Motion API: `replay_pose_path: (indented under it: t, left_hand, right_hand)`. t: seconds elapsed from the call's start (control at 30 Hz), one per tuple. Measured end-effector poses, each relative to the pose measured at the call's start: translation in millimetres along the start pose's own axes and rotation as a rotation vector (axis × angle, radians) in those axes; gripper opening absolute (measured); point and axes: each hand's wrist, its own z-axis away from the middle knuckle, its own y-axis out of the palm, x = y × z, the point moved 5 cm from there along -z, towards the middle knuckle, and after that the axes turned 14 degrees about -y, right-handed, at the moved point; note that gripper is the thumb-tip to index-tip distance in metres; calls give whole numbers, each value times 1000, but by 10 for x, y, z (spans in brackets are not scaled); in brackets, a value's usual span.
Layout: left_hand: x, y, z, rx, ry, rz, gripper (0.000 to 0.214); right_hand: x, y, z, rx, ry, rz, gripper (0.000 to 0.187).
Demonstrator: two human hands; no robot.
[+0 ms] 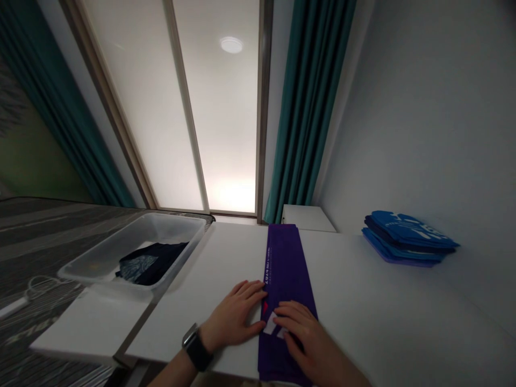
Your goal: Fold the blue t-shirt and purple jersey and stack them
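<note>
A long strip of folded purple cloth (284, 269) with small printed lettering lies lengthwise on the white table (363, 306). My left hand (234, 317), with a black-strapped watch (196, 348) on the wrist, rests flat against the cloth's left edge. My right hand (308, 336) lies on top of the cloth's near end, beside a white patch on the fabric. Neither hand visibly grips the cloth. The part of the cloth under my right hand is hidden.
A translucent plastic bin (105, 252) holding a dark garment (151, 263) stands at the table's left. A stack of folded blue garments (407, 236) lies at the far right against the wall. A small white box (308, 217) stands beyond the table.
</note>
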Motion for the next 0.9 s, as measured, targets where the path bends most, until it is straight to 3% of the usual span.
replay_pose_path:
  t: [0.13, 0.3, 0.47, 0.67, 0.8, 0.9]
  left_hand:
    - [29, -38, 88, -50, -3, 34, 53]
    - [7, -44, 79, -96, 31, 80, 52]
    - [-120, 35, 22, -18, 96, 55, 58]
    - [-217, 39, 109, 73, 142, 20, 66]
    - [-349, -17, 234, 84, 204, 17, 57]
    - [-434, -34, 332, 134, 254, 5, 64]
  right_hand:
    - [-213, 36, 107, 3, 100, 58, 41]
    - [-306, 161, 196, 54, 73, 109, 52]
    - [-281, 156, 212, 81, 62, 138, 54]
    - [-176, 86, 325, 60, 3, 154, 42]
    - [-150, 162, 397, 134, -54, 213, 61]
    - [-147, 193, 429, 165, -80, 258, 68]
